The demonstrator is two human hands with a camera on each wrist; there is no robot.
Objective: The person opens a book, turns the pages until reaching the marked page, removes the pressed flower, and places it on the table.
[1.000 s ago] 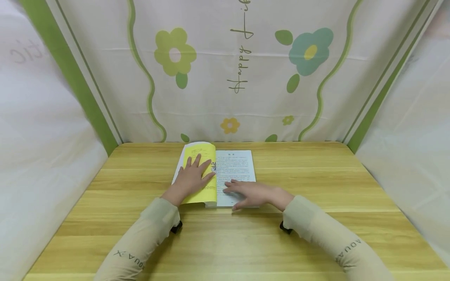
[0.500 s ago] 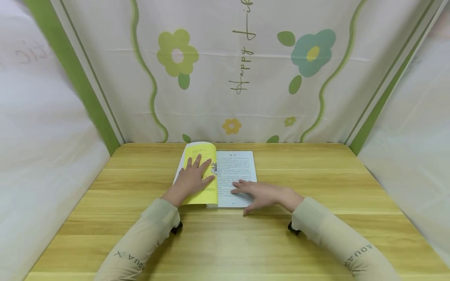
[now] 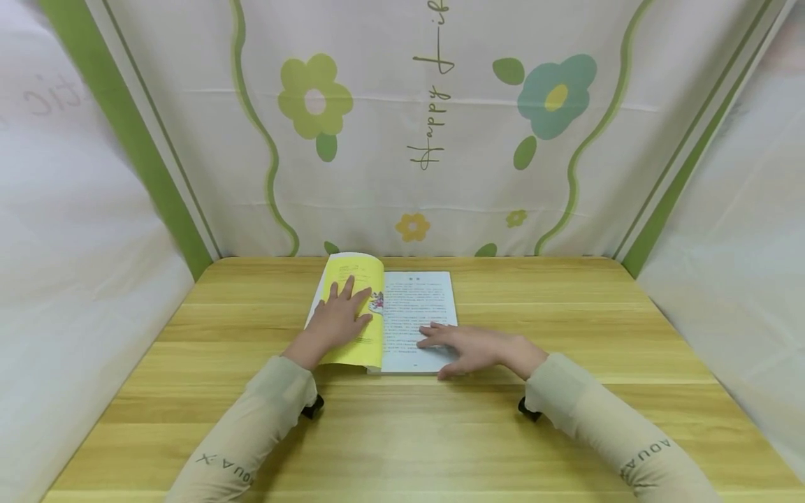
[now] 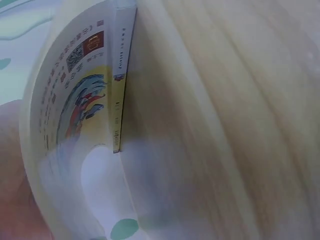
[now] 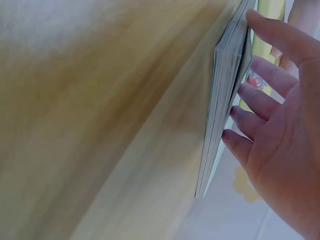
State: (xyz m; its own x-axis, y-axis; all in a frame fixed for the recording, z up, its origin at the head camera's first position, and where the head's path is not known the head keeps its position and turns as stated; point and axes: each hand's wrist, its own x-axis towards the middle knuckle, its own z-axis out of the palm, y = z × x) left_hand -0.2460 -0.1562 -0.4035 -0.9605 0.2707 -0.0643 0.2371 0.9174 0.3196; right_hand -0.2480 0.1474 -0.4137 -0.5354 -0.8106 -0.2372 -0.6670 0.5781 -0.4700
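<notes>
An open book lies on the table, its yellow inside-cover leaf turned over to the left and bowed up off the wood. My left hand rests on that yellow leaf with fingers spread. Over the lower right corner of the white printed page, my right hand lies with its fingers straight and apart. In the right wrist view the fingers come close to the page beside the book's thick edge. The left wrist view shows the curved outer cover and the spine.
The wooden table spreads around the book on all sides. A white curtain with printed flowers hangs behind the table, and further white cloth panels stand at both sides.
My right hand has slid to the right across the page toward its outer edge. The left hand and yellow leaf have shifted slightly left, baring more of the picture by the fold.
</notes>
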